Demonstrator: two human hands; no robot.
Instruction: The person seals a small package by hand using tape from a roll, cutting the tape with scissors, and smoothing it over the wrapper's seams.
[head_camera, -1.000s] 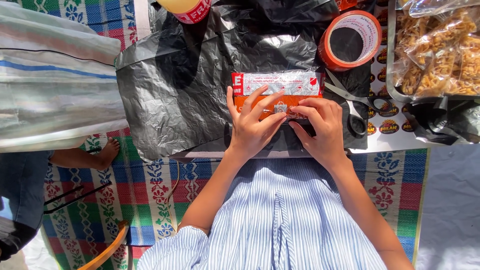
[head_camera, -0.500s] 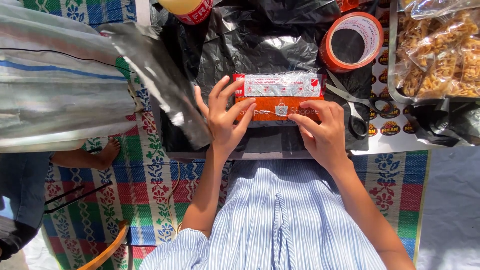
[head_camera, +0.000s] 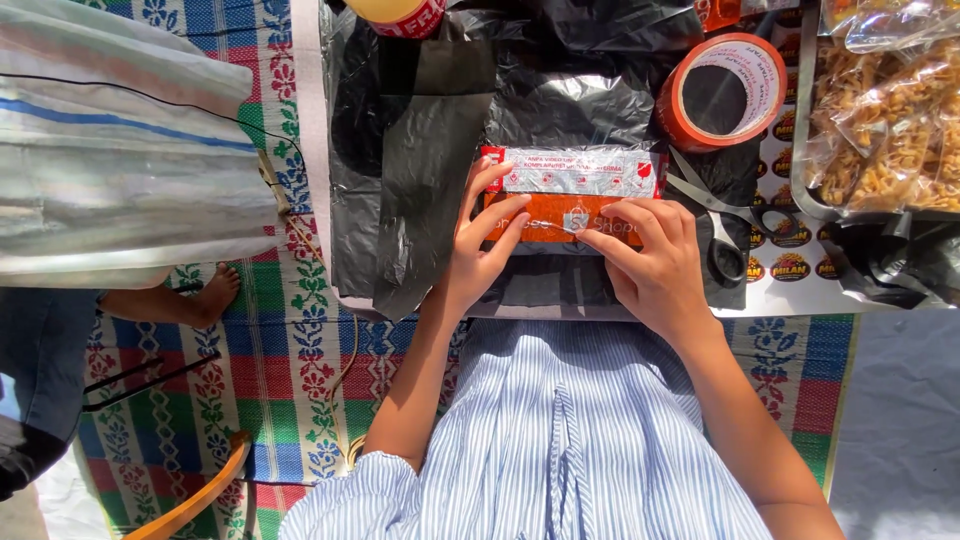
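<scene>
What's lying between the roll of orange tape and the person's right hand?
A pair of scissors lies between the tape roll and the right hand, on black plastic sheet, in the head view.

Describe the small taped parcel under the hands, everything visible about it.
The parcel is a flat rectangle lying level on crumpled black plastic sheeting. Its far half is wrapped in glossy clear tape over a silvery surface with red and white print; its near half is orange. The left hand presses fingers on its left end, and the right hand pinches its near edge. Scissors lie just beside its right end.
</scene>
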